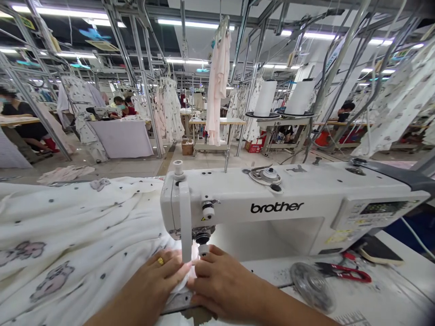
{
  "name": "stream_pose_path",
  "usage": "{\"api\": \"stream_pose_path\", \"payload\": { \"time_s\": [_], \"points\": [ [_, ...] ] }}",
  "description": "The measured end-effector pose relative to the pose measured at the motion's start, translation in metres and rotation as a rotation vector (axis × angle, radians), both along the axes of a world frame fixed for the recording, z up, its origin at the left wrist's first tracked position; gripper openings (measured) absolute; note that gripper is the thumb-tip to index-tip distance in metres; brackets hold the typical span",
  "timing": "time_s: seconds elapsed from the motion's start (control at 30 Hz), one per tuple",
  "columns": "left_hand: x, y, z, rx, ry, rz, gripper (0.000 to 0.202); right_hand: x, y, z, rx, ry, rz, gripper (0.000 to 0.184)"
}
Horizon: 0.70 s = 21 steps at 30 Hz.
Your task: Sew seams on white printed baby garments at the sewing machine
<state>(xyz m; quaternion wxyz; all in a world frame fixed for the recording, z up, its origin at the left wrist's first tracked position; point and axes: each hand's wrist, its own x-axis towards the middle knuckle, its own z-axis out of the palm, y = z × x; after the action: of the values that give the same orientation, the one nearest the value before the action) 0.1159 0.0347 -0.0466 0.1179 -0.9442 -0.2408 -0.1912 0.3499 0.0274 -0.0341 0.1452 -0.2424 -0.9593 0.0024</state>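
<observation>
My left hand [158,276], with a gold ring on one finger, presses its closed fingers onto the white printed fabric [112,231] just left of the needle area. Close by on the other side, my right hand [224,283] has its fingers curled at the edge of that fabric. Both hands sit under the head of a white sewing machine [238,199] marked "brother". The needle and presser foot are mostly hidden behind the machine's front parts and my fingers. Dark dots and pinkish-grey animal figures cover the fabric, which lies bunched across the left side.
Red-handled thread snips [350,271], a clear round plastic piece [312,287] and a dark flat pad [380,249] lie right of my hands. Two white thread cones [265,99] stand behind the machine. Garments hang farther back, and other people sit at machines.
</observation>
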Motion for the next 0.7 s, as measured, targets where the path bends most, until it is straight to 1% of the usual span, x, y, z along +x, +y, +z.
{"api": "stream_pose_path", "payload": {
  "time_s": [0.07,0.13,0.2,0.27,0.33,0.43,0.53,0.7],
  "points": [
    [-0.001,0.001,-0.001,-0.054,-0.009,0.022,0.056,0.000,0.001,0.000,0.001,0.007,0.014,0.024],
    [-0.002,-0.001,0.003,-0.153,-0.059,0.038,0.056,0.001,0.001,-0.001,-0.001,0.008,0.043,0.022],
    [-0.002,-0.003,0.008,-0.251,-0.133,0.055,0.050,0.001,0.001,-0.001,-0.007,0.007,0.072,0.020],
    [-0.003,-0.005,0.013,-0.314,-0.178,0.063,0.041,0.001,0.001,-0.001,-0.019,0.008,0.090,0.020],
    [-0.004,-0.006,0.015,-0.345,-0.182,0.048,0.034,0.001,0.001,-0.002,-0.037,0.019,0.097,0.020],
    [-0.005,-0.007,0.012,-0.380,-0.167,0.024,0.028,0.002,0.000,-0.003,-0.062,0.027,0.093,0.020],
    [-0.004,-0.009,0.011,-0.403,-0.163,0.030,0.027,0.003,0.000,-0.002,-0.090,0.039,0.091,0.020],
    [-0.003,-0.013,0.014,-0.409,-0.116,0.011,0.023,0.004,0.000,0.002,-0.127,0.026,0.097,0.023]
  ]
}}
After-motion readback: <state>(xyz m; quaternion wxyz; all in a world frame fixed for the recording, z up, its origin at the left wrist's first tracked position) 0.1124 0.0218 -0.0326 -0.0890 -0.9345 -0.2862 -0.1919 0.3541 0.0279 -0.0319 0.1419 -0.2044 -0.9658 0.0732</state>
